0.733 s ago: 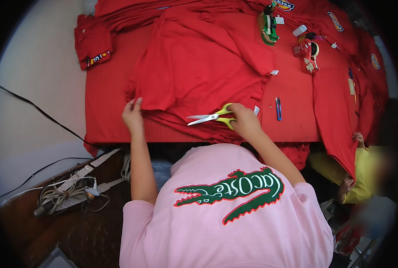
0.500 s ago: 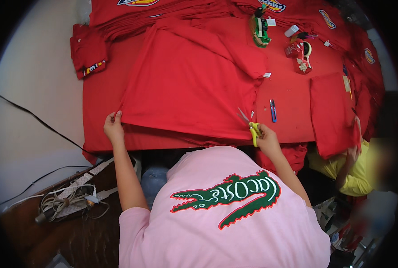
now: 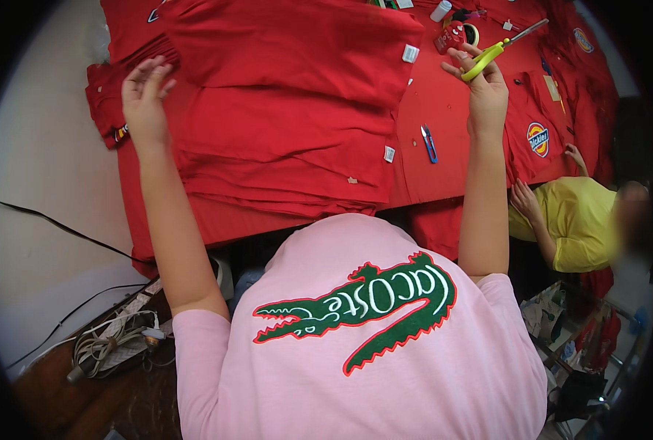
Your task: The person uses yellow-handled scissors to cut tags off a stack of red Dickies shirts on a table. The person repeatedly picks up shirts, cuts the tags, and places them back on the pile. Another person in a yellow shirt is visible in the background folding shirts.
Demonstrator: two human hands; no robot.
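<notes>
Both arms reach out over the red table. My left hand [image 3: 148, 95] hovers at the left edge of a red garment [image 3: 290, 48], its fingers apart and holding nothing. On the far right, my right hand [image 3: 485, 84] has yellow-handled scissors [image 3: 488, 60] hooked in its raised, partly spread fingers, the blades pointing right and away. Between the hands the garment lies across the far part of a stack of red garments [image 3: 290, 150]. A white tag [image 3: 410, 53] shows at the garment's right edge, and another tag [image 3: 389, 155] on the stack below it.
Blue thread snips [image 3: 430, 144] lie on the red tabletop [image 3: 444, 176] right of the stack. Farther back are a white bottle [image 3: 441, 10] and a tape roll [image 3: 472, 34]. At right, a person in yellow [image 3: 576, 220] has hands by a red garment. Coiled cables [image 3: 114, 341] lie lower left.
My left hand has let go of the garment's near edge. Both hands have moved up and away, the scissors swinging to point right. The garment now lies farther back, exposing the stack.
</notes>
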